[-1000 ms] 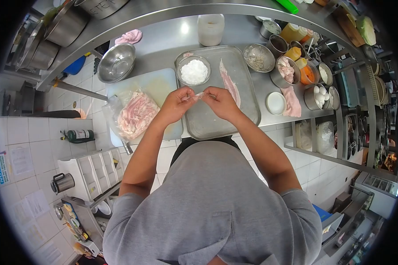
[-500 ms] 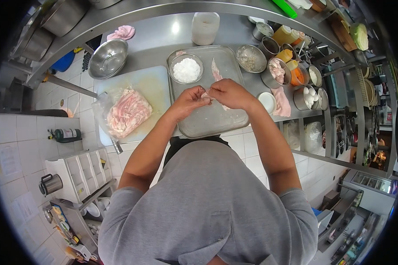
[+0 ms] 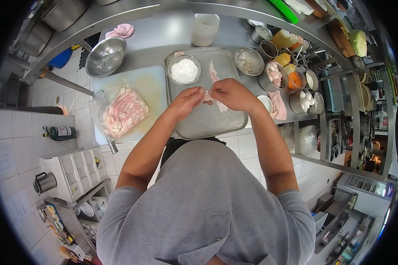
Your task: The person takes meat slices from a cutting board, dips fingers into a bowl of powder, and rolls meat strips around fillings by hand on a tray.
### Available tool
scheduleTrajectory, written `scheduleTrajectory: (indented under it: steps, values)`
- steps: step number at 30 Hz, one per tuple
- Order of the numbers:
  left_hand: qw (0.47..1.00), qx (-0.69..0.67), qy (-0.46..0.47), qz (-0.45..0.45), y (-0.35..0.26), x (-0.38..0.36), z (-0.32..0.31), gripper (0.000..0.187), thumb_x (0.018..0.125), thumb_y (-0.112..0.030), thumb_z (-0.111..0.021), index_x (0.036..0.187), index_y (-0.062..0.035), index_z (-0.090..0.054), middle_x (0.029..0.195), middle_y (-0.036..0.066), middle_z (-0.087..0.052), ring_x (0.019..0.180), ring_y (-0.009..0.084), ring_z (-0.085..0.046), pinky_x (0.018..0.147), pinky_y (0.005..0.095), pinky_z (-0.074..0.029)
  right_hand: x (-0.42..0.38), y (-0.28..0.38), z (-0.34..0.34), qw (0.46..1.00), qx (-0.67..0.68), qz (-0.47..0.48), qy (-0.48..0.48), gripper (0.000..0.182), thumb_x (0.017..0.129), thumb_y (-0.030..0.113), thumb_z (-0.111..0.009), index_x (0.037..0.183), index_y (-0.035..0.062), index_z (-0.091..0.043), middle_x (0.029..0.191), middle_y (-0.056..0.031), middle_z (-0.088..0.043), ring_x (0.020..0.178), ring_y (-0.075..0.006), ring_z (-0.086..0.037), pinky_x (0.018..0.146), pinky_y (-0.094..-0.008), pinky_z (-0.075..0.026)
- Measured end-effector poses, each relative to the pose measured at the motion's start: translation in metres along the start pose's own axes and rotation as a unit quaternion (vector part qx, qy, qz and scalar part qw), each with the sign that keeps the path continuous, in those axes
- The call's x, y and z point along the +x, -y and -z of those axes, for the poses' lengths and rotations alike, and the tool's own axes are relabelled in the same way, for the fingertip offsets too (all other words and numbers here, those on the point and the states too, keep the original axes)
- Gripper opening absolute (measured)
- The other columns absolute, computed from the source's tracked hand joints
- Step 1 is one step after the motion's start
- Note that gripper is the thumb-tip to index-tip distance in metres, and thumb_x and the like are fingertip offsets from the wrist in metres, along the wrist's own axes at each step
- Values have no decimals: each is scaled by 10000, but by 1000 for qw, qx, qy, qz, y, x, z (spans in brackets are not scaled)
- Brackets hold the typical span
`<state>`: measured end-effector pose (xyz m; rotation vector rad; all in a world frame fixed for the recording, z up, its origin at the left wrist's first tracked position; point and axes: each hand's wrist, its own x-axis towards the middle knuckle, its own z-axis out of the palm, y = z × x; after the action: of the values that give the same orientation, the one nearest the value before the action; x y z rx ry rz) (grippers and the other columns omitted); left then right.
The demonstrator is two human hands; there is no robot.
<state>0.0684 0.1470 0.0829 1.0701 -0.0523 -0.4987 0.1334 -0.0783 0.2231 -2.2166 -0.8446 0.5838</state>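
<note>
In the head view, the left hand (image 3: pixel 186 103) and the right hand (image 3: pixel 231 93) met near the centre of the frame, above the tray (image 3: pixel 201 127). The fingers of both were closed in a pinch on one small piece (image 3: pixel 207 96) of pale pink meat, which spanned the narrow gap between them. Just behind the right hand's fingers, a longer strip (image 3: pixel 213 72) lay on the tray, partly hidden by that hand. In the tray's upper left corner stood a bowl (image 3: pixel 169 76) of white powder (image 3: pixel 184 70), with a scrap (image 3: pixel 179 53) of meat just above it. Left of centre, a bag (image 3: pixel 124 110) of meat lay on the white board (image 3: pixel 151 79); a steel bowl (image 3: pixel 105 57) sat at the upper left. A jug (image 3: pixel 205 30) stood at top centre, and a pot (image 3: pixel 297 105) of eggs (image 3: pixel 306 100) at the right.
</note>
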Motion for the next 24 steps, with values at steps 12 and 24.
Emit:
scheduleTrajectory:
  steps: [12,24]
  values:
    - [961,275,10,0,-23,-7,10,231,1162,-240,-701,1113,-17,-739,930,-38,-685,921,85,-626,832,289,-505,-10,-19,8,998,15,-41,34,280,1034,250,-767,1061,-25,-810,842,-132,-767,757,-228,-695,721,-400,-544]
    - [893,448,30,6,-26,74,19,266,1125,-261,-735,1030,-12,-740,780,-3,-568,744,103,-497,663,345,-438,-62,-148,-83,959,136,-213,-130,314,1017,291,-771,1106,-5,-824,933,-216,-796,866,-369,-774,805,-477,-573]
